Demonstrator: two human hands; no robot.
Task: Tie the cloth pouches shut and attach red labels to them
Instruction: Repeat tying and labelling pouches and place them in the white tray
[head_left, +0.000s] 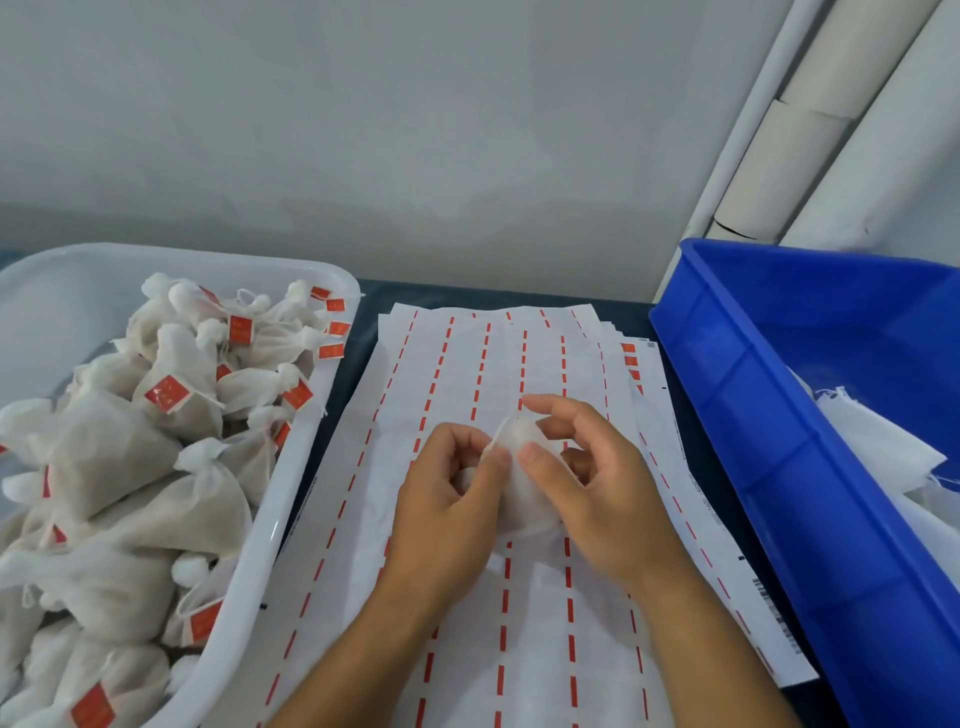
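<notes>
A small white cloth pouch (524, 493) sits between my two hands above the label sheets. My left hand (447, 514) is curled around its left side, thumb pressed near the gathered neck. My right hand (597, 483) cups the right side, with thumb and forefinger pinching a thin white string (501, 428) at the top. Much of the pouch is hidden by my fingers. Underneath lies a stack of white backing sheets (467, 374) with rows of red label remnants.
At the left stands a white plastic tub (291, 499) heaped with tied pouches bearing red labels (166, 394). At the right a blue plastic crate (779, 415) holds white cloth pieces (878, 447). A grey wall and white pipes rise behind the dark table.
</notes>
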